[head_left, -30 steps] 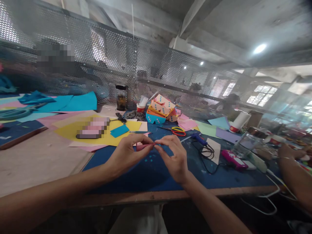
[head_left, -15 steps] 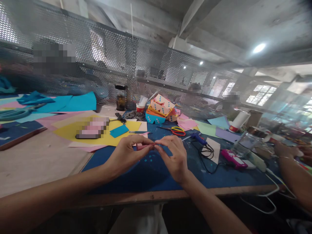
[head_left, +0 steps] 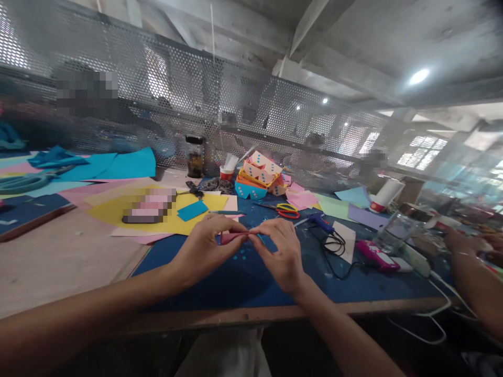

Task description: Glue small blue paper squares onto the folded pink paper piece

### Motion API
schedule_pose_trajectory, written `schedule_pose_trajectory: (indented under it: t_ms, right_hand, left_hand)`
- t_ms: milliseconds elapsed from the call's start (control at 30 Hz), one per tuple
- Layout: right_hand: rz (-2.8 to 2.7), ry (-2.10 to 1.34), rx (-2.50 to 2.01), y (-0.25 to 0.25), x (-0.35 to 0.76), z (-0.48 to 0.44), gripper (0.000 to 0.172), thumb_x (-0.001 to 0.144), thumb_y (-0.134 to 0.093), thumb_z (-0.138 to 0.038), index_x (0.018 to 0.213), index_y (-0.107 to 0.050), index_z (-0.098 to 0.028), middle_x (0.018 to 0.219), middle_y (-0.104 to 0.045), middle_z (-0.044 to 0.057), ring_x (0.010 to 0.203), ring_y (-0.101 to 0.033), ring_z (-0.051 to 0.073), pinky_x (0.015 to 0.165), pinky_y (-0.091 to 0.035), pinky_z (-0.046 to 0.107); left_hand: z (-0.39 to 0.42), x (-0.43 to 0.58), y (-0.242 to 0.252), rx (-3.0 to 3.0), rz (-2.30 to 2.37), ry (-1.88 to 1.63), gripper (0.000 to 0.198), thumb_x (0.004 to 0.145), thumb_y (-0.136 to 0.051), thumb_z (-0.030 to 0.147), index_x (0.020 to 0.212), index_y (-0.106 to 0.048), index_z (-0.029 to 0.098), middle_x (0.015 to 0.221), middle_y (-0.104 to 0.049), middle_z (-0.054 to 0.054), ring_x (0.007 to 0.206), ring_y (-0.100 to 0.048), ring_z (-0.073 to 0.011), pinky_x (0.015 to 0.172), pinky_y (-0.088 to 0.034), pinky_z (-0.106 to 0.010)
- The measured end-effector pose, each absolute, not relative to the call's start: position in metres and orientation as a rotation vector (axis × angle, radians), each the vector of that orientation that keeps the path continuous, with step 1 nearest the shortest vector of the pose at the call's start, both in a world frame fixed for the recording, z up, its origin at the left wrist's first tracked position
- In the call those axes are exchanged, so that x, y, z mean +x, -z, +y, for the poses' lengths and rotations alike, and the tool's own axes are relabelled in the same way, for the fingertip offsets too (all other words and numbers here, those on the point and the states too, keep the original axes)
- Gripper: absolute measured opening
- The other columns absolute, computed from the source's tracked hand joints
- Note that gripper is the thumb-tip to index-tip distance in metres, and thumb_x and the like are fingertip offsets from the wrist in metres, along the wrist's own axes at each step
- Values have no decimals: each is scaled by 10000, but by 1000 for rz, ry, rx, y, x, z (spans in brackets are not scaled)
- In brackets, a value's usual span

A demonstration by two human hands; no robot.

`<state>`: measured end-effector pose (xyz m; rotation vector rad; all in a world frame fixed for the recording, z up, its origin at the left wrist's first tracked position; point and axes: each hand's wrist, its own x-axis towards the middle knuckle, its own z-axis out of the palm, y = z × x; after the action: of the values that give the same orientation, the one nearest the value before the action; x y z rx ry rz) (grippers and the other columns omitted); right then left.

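My left hand point(head_left: 208, 238) is closed in a pinch on a small piece of pink paper point(head_left: 228, 237), seen almost edge-on. Fingertips of my right hand point(head_left: 279, 248) pinch the paper's other end, touching my left fingertips. A thin bright blue sliver point(head_left: 261, 239) shows just under the right fingers; what it belongs to I cannot make out. Below the hands, tiny blue paper squares point(head_left: 239, 257) are scattered on the dark blue mat point(head_left: 220, 290). Beyond them lie yellow-and-red-handled scissors point(head_left: 287, 211) and a blue glue gun point(head_left: 323, 223).
Paper masks point(head_left: 257, 175) with blue squares are piled at the back. To the left, a phone point(head_left: 149, 206) and a blue card point(head_left: 192, 210) rest on yellow paper point(head_left: 176, 226). A magenta device point(head_left: 377, 256) and glass jar point(head_left: 404, 225) stand right, near another person's arm point(head_left: 469, 262).
My hands stay almost in place, with the pink paper tilted slightly between them. The blue sliver under my right fingers shows more clearly now.
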<state>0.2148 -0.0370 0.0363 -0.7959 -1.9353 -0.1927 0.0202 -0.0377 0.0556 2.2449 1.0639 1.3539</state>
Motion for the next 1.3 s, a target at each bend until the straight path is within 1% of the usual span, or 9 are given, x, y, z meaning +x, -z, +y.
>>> schedule_pose_trajectory:
  t_ms: [300,567,700,833,1000,1167,1233,1300]
  right_hand:
    - [-1949,186,-806,-38,214,-38,33,938,-638,-239,967,-652,-235,924,-688,19,925,-626,176,860,-419,359]
    - [-1957,99,-814,-39,215,-39,32,926,-629,-196,931,-636,-227,931,-676,26,940,-615,183,872,-419,362]
    - [-1974,-32,-804,-42,216,-39,49,914,-626,-168,907,-627,-216,929,-658,25,935,-599,182,869,-427,353]
    - [-1959,-225,-831,-45,217,-38,69,935,-598,-196,870,-619,-209,897,-637,21,901,-592,174,857,-441,331]
    - [-1889,-483,-851,-47,222,-34,120,959,-575,-273,892,-641,-199,895,-641,13,883,-604,157,831,-464,280]
    - [-1842,-677,-843,-49,223,-31,239,1000,-489,-301,918,-686,-194,884,-662,18,866,-619,151,813,-473,262]
    - [-1829,-706,-861,-48,223,-31,222,986,-517,-309,915,-692,-191,876,-666,15,859,-618,152,811,-472,262]
    - [-1814,-712,-890,-47,222,-29,169,949,-586,-321,914,-688,-190,877,-668,9,850,-612,153,801,-469,261]
  left_hand:
    - [-35,20,-53,2294,1082,-1354,107,862,-656,274,849,-742,214,774,-733,-15,762,-629,-184,760,-418,-309]
    - [-37,20,-53,2298,1103,-1359,92,860,-654,273,839,-715,208,803,-724,-22,806,-617,-192,790,-415,-314]
    - [-38,19,-54,2295,1072,-1352,133,875,-636,301,842,-722,205,786,-710,-17,790,-602,-187,795,-408,-318]
    - [-38,16,-59,2273,1036,-1321,203,914,-556,295,871,-735,210,775,-704,-12,788,-609,-182,803,-415,-315]
    - [-37,15,-63,2181,1084,-1292,231,908,-557,339,891,-745,205,797,-714,-12,731,-620,-171,704,-452,-273]
    - [-36,14,-63,2127,1051,-1283,220,905,-559,313,891,-751,206,816,-731,-4,732,-644,-163,663,-460,-247]
    - [-36,14,-63,2121,1062,-1288,216,899,-567,310,889,-754,203,794,-729,-1,695,-635,-154,645,-455,-244]
    - [-37,14,-63,2113,1071,-1291,216,897,-571,313,892,-755,199,753,-719,4,640,-617,-140,621,-447,-241]
